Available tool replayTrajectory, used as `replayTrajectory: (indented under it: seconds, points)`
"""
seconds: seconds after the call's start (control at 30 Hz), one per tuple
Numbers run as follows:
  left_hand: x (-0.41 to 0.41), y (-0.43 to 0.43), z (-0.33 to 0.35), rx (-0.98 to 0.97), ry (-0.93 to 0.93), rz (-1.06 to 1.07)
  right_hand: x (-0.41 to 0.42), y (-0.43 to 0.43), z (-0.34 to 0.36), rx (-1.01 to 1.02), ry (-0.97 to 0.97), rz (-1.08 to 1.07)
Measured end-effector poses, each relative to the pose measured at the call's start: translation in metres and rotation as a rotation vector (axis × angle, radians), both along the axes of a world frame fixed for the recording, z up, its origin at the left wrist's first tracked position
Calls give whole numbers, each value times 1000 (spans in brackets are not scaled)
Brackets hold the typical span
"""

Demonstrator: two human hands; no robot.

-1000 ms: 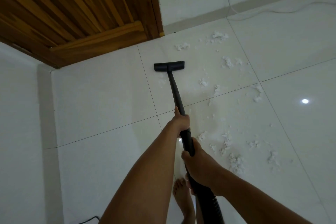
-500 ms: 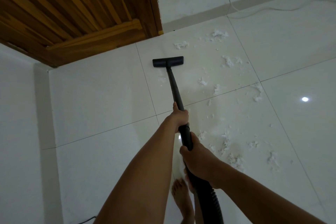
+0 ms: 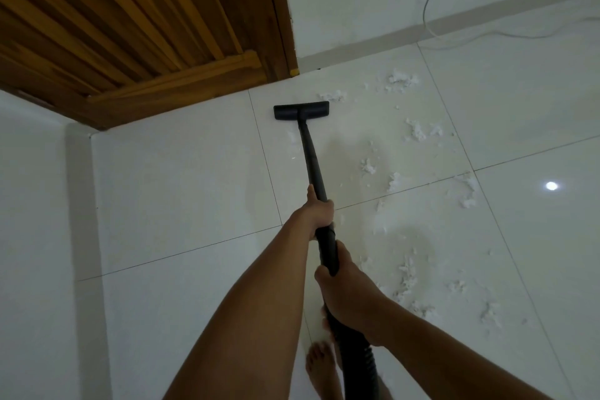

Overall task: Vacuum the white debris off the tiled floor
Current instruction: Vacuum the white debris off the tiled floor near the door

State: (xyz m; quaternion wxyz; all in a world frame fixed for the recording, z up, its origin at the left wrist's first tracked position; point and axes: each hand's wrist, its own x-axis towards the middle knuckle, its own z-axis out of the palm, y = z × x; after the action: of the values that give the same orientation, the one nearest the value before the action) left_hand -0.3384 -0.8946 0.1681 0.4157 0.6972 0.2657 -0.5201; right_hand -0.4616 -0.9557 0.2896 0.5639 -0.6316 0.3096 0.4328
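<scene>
Nozzle [image 3: 301,110] sits farther toward door [image 3: 130,26] than before. Left hand [image 3: 316,214], right hand [image 3: 347,289] both grip wand [image 3: 313,166]. Debris [image 3: 406,273] lies right of wand on floor [image 3: 181,191]. Risk: straight strokes miss it; foot [image 3: 319,367] or hose [image 3: 360,364] scatters fluff.

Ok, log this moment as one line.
left hand grips wand | right hand grips wand below it | floor nozzle near wooden door | white debris lies right of wand

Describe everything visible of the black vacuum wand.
The vacuum wand is a matte black, plastic-looking tube, slanting down and away to a wide flat floor head resting on the white tiled floor near the wooden door. The left hand grips it midway, the right hand lower, where it meets a ribbed hose.
</scene>
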Motion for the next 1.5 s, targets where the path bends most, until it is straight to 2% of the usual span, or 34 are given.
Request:
replayTrajectory:
  seconds: [0.57, 1.0, 1.13, 1.5]
  points:
    - [66, 2, -4, 24, -34, -37, 69, 0, 1, 31, 47, -27]
    - [84, 13, -13, 15, -45, -25, 88, 12, -11, -26, 67, 11]
    - [80, 12, -12, 13, -45, -22, 85, 14, -14, -103, 38, 78]
    - [67, 35, 29, 18, 13, -7, 84, 33, 32, -61, 85, 78]
